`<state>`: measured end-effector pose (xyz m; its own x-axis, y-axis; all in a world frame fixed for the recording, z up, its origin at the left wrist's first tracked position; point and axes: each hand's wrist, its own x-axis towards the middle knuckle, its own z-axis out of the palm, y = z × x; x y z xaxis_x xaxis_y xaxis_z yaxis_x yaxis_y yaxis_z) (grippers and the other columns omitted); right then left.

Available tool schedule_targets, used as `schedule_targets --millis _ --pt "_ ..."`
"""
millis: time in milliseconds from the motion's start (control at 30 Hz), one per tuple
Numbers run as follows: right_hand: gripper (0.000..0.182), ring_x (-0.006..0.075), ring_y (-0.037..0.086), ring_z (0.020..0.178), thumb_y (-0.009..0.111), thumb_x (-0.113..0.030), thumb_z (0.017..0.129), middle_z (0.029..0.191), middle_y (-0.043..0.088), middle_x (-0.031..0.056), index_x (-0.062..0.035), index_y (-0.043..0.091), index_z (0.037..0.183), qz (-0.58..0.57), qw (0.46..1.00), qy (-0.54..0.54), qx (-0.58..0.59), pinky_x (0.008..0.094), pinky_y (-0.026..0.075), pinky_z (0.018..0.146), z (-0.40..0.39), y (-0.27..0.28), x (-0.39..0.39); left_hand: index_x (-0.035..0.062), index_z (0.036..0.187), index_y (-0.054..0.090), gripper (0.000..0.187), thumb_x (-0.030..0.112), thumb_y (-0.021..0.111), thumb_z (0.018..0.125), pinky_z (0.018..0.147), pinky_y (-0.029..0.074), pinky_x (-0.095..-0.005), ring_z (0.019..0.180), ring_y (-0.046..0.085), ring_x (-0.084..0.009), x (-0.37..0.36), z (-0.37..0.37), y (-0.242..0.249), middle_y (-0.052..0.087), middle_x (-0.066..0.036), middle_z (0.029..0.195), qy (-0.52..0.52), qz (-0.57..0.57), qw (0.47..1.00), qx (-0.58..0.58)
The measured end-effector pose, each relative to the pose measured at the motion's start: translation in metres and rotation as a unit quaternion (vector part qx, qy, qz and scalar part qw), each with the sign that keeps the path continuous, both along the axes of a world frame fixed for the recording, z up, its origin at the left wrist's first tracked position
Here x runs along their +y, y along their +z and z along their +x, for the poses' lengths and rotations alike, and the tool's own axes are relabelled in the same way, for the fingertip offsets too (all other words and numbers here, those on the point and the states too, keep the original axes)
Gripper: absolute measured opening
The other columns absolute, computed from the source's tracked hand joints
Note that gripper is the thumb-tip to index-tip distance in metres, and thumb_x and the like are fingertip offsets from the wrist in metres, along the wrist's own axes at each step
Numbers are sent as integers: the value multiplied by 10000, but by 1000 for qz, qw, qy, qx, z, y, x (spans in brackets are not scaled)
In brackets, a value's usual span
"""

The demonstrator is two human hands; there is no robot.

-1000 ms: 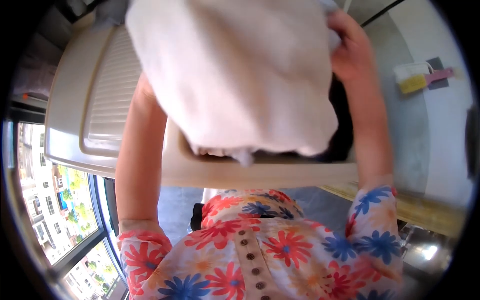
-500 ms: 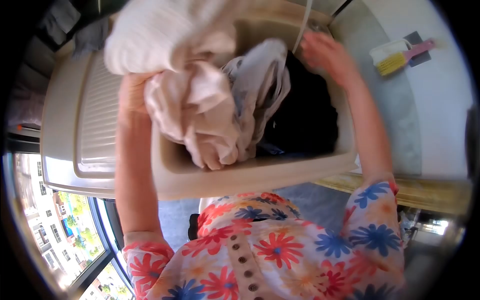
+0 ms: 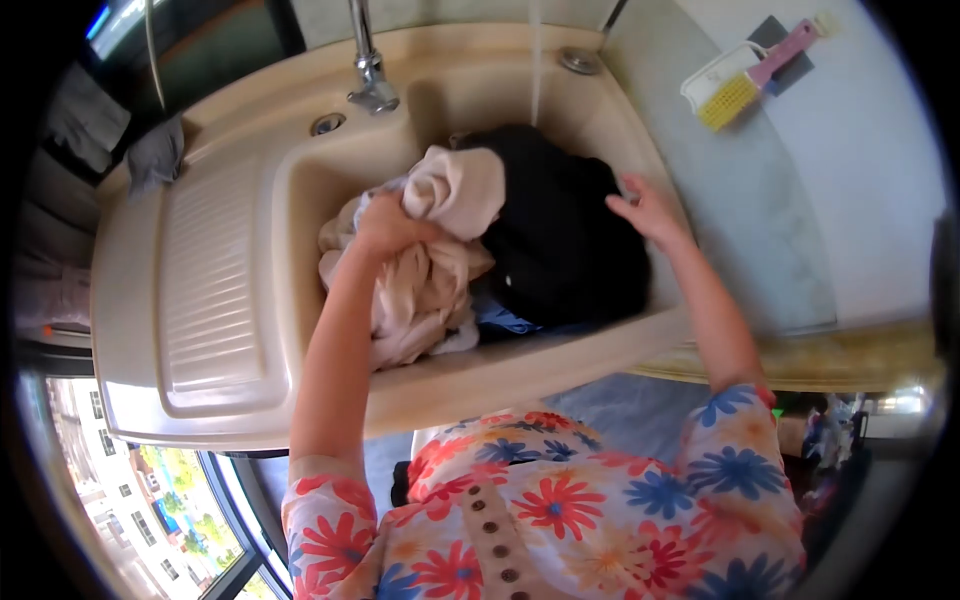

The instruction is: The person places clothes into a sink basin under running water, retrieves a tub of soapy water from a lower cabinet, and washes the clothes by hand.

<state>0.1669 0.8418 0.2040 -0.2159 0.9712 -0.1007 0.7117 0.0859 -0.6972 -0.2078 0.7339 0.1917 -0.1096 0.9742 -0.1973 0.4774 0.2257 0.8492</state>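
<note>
Pale wall (image 3: 850, 165) on the right with a yellow-bristled brush (image 3: 745, 92) hung on it, and below that a beige sink (image 3: 460, 392) with a ribbed washboard (image 3: 210, 290) to its left. Head view: the pale cloth (image 3: 420, 290) is bunched in the left side of the basin, next to the black clothes (image 3: 560, 230). Left hand (image 3: 388, 226) has its fingers curled into the top of the pale cloth. Right hand (image 3: 650, 212) is loosely open beside the black clothes, no grip that I can see. Looks soft and floppy, nothing fragile; probably heavy if soaked, can't tell if it's wet. I'd grab a thick bunch with both hands.
</note>
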Motion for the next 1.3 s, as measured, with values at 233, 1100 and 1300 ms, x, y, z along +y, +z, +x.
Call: schedule_targets --millis 233,1100,1300 --pt "943 308 395 1201 708 -441 669 1299 392 222 23 236 1340 -177 976 -23 -127 354 337 987 10 -16 -26 105 1351 218 1104 431 798 470 849 452 -380 1027 539 -313 1 30 -11 551 -214 1101 122 -81 935 322" --pt "191 162 584 782 487 -22 792 892 611 48 -46 559 967 -140 886 14 442 332 496 665 -9 98 8 80 1014 618 570 301 787 517 869 424 -374 1039 495 -315 -24 -2 -51 496 -141 1178 80 62 963 250" --pt "182 176 592 816 486 -32 822 910 604 67 -20 535 996 -56 848 37 525 326 505 734 -30 157 14 19 954 626 513 205 795 508 779 482 -334 838 619 -293 -27 -14 -29 638 -162 924 118 -6 985 123"
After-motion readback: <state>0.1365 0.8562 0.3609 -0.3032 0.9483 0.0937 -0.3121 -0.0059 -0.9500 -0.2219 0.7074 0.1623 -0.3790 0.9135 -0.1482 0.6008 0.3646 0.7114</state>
